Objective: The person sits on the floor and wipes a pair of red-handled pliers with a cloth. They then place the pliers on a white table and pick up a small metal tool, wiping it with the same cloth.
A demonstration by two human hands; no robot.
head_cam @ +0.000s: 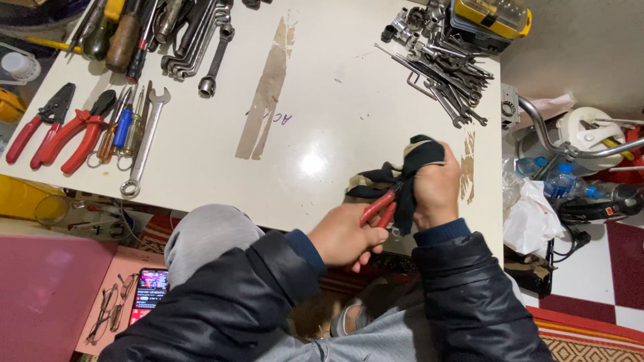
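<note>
- Red-handled pliers (380, 209) are gripped at the handles by the left hand (345, 236), fingers curled shut round them, over the near table edge.
- Tool head is hidden in a black rag (410, 171); the rag is bunched and clamped in the closed right hand (436, 190), just beyond the left hand.
- Pliers lie between both hands, handles toward the left grip, head toward the right.
- White table (322, 107) is seen under the rag.
- Red pliers and cutters (64, 131) and a combination wrench (144, 144) are laid out far left, well apart.
- A pile of hex keys and sockets (443, 74) is seen at the far right; a phone (149, 291) lies low left.
</note>
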